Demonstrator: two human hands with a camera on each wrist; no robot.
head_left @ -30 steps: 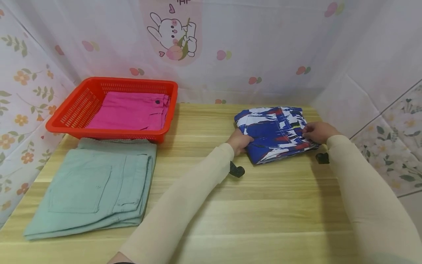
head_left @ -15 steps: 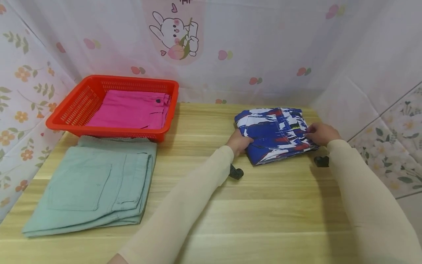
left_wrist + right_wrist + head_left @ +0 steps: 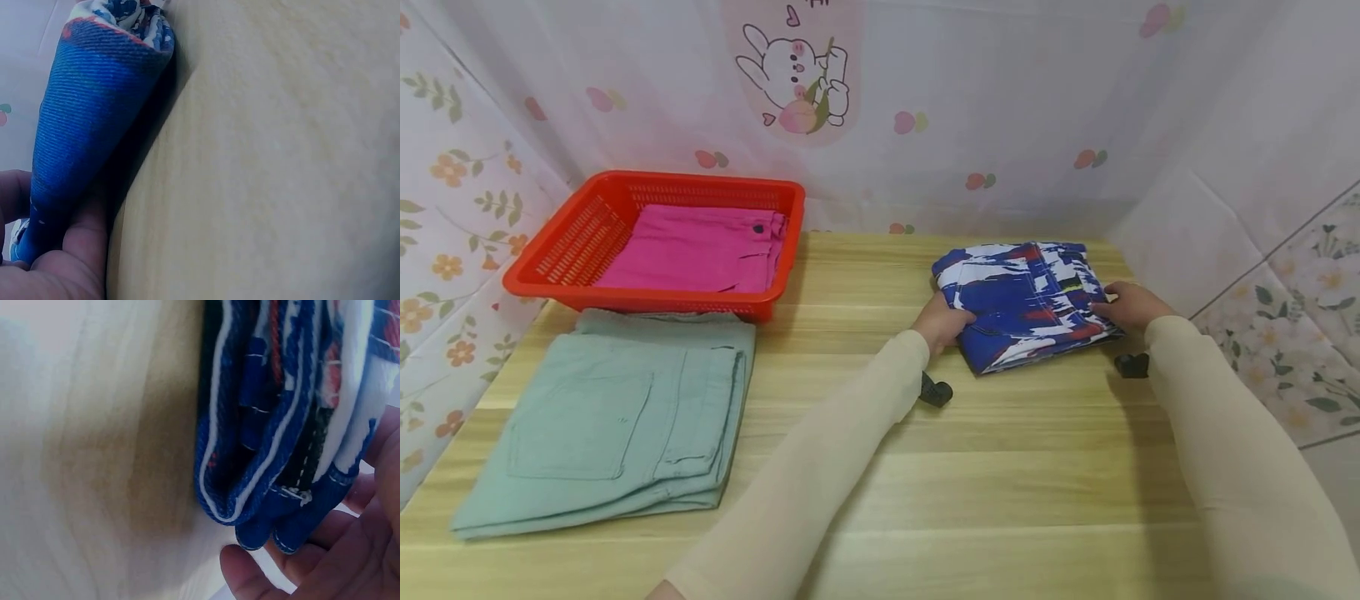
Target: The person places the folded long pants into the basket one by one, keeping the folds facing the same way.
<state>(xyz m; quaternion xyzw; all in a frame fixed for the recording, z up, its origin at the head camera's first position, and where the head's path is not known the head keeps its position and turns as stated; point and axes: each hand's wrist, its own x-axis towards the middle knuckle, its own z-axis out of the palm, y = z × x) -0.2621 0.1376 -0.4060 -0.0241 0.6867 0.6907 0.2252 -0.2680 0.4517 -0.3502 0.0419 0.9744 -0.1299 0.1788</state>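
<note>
Head view, patterned garment (image 3: pixel 1022 300): folded, upper right of the frame, on the wooden table (image 3: pixel 985 483) between both hands; it looks longer side to side than front to back, though from this slant I wouldn't swear to it.
Head view, left hand (image 3: pixel 946 323): pinching the left edge, thumb over the cloth, so the garment lies to its right.
Head view, right hand (image 3: pixel 1131 305): on the other side, at the waistband (image 3: pixel 1070 283), with the garment to its left; both hands touch it, so I'd call neither nearer.
Head view, red basket (image 3: pixel 640 297): upper left, a pink garment (image 3: pixel 692 250) in it, a green garment (image 3: pixel 602 425) below it in the frame; all well apart from both hands.
Left wrist view, blue fold (image 3: pixel 87 106): slopes from lower left to the top; the left hand grips its lower end, fingers underneath, dark shadow along the wood.
Right wrist view, folded layers (image 3: pixel 300 419): upper right, their ends toward lower centre; the right hand grasps them from lower right, how firmly I can't tell.
</note>
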